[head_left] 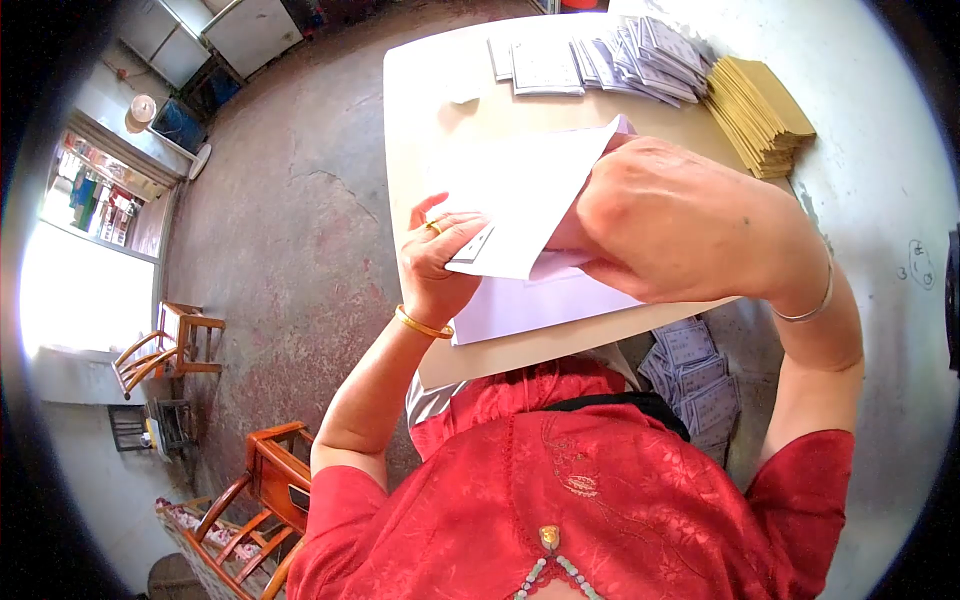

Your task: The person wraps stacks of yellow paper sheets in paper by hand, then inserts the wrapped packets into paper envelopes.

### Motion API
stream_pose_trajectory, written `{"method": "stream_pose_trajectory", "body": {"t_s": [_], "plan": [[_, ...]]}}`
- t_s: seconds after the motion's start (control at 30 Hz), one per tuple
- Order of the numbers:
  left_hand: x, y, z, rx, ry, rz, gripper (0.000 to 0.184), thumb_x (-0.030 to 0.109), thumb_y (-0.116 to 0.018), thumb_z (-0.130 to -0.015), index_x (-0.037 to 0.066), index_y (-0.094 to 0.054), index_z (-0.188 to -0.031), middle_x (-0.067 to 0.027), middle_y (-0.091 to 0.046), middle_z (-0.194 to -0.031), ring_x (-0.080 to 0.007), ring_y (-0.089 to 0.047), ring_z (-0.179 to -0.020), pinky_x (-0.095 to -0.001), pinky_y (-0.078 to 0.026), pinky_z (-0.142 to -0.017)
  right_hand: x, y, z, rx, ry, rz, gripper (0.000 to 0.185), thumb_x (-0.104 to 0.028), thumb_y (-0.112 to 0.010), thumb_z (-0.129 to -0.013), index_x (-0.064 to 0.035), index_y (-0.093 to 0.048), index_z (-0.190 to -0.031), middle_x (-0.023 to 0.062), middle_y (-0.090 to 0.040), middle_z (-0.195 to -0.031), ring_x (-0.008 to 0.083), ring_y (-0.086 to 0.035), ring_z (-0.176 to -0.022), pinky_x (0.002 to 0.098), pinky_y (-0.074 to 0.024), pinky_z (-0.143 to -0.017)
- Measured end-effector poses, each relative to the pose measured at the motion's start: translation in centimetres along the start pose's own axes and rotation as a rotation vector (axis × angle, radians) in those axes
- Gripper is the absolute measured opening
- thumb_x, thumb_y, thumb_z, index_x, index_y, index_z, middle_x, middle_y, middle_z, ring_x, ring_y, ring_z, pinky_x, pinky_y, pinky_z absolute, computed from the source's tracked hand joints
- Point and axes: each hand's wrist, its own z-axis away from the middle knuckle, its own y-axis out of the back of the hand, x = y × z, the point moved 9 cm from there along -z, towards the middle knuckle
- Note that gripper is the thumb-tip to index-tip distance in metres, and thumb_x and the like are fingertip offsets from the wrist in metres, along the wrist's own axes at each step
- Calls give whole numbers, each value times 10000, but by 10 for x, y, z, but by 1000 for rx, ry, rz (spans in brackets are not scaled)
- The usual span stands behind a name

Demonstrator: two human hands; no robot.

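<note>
A white sheet of paper, curved and partly lifted, lies between my hands over the table. My left hand grips its left edge, with fingers over the top near a small printed corner. Against the paper's right side, my right hand is closed with curled fingers; the fingertips are hidden behind the raised edge. Beneath them rests a pale lavender-looking sheet near the table's front edge.
The pale table holds printed folded papers along its far side and a stack of yellow-brown envelopes by the wall. More printed papers lie below the table's near right edge. Wooden chairs stand to the left.
</note>
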Motion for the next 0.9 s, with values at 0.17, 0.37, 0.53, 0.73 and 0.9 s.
{"method": "stream_pose_trajectory", "body": {"t_s": [0.17, 0.37, 0.53, 0.73, 0.9], "plan": [[-3, 1, 1, 29, 35, 35, 191, 17, -746, -686, 111, -746, -852, -31, -736, -838, -169, -712, -842, -429, -436, -1004, 2, 3, -3, -23, -40, -63, 134, -75, -658, -793, 34, -615, -858, 203, -610, -737, 383, -617, -740, 430, -495, -669], [-5, 0, 0, 26, 91, 51, 198, 9, -739, -695, 106, -744, -868, -37, -737, -850, -174, -708, -845, -427, -435, -1005, 0, 8, -3, 23, 4, -35, 166, -35, -608, -824, 8, -593, -983, 181, -609, -741, 377, -619, -721, 438, -489, -665], [-9, 0, 4, 51, 182, 106, 183, 6, -734, -700, 99, -739, -857, -37, -736, -843, -175, -708, -839, -429, -436, -1002, -6, 10, 2, 150, 47, 105, 213, -12, -578, -812, -18, -602, -1023, 170, -602, -726, 372, -621, -707, 434, -494, -666], [-4, 2, 2, 43, 147, 80, 172, 2, -736, -694, 91, -734, -841, -45, -734, -835, -180, -709, -833, -434, -442, -998, -4, 6, -2, 25, 32, 83, 246, -15, -575, -814, -33, -609, -1057, 176, -618, -755, 372, -622, -711, 433, -489, -660], [-2, 3, 2, 69, 188, 115, 178, -1, -742, -676, 82, -728, -834, -56, -733, -837, -188, -709, -828, -437, -443, -1002, -5, 12, -3, 43, 22, -50, 163, -24, -591, -822, -16, -583, -984, 188, -614, -765, 382, -618, -747, 432, -475, -662]]}}
